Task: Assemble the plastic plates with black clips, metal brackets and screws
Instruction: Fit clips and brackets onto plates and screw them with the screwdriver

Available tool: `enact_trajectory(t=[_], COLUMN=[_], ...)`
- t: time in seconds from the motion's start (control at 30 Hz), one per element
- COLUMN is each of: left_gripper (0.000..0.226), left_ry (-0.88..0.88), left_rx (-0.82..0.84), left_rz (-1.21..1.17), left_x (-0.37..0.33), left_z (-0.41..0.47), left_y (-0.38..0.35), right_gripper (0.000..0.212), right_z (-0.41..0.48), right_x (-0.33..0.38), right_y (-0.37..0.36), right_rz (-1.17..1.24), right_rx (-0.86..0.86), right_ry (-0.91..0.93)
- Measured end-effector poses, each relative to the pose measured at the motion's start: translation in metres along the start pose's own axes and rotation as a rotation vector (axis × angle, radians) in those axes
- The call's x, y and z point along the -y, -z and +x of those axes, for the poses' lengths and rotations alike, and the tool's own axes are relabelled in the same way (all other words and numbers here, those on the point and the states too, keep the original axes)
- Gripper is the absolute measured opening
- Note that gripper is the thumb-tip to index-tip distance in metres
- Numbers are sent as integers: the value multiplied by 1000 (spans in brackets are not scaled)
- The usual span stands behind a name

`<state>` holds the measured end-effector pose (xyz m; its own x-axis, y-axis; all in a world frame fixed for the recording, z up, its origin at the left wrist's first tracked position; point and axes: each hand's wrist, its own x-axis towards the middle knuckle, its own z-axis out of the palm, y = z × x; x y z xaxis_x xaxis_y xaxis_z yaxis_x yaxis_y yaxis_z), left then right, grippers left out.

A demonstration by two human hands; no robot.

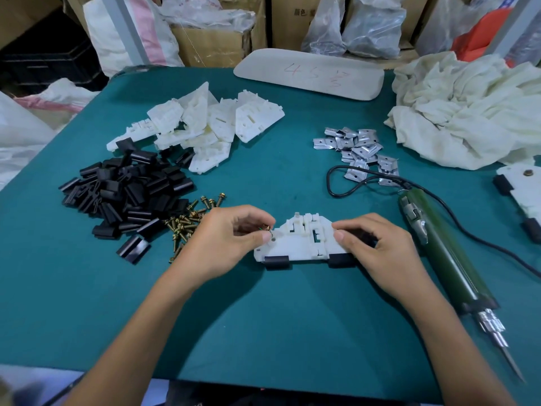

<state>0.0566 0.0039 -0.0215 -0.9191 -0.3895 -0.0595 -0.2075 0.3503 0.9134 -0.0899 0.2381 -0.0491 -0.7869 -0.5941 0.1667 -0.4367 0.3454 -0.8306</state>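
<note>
White plastic plate [298, 243] lies on the green tabletop [292, 317], the left hand [231, 241] pinching a brass screw [266, 227] at its left end, the right hand [377, 247] gripping its right end, with spare screws [187, 222], black clips [128, 194] and metal brackets [357, 150] heaped beyond.

Grey pad [310, 73]: bore a red handwritten "45", then one unclear character.
Cardboard box [288, 27]: carried small print, too blurred to read.

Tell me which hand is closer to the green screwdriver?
Right. The right hand holds the plate's end just beside the screwdriver; the left hand pinches a screw at the plate's other end.
</note>
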Motion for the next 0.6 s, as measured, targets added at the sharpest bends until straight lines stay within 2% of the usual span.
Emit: enact_trajectory(t=[0.2, 0.37, 0.47, 0.6], left_gripper=[18, 19, 18, 9], left_ry=[6, -92, -136, -170], left_rx=[8, -2, 27, -34], left_rz=[52, 259, 346, 327], left_x=[3, 2, 3, 3], left_z=[3, -1, -2, -2], left_y=[-2, -8, -10, -18], right_gripper=[11, 23, 17, 15], right_z=[-1, -4, -3, -3], right_x=[0, -1, -1, 1], right_y=[0, 3, 4, 3], right_rz=[22, 42, 17, -39], right_rx=[-5, 38, 43, 22], right_ry=[13, 34, 37, 12])
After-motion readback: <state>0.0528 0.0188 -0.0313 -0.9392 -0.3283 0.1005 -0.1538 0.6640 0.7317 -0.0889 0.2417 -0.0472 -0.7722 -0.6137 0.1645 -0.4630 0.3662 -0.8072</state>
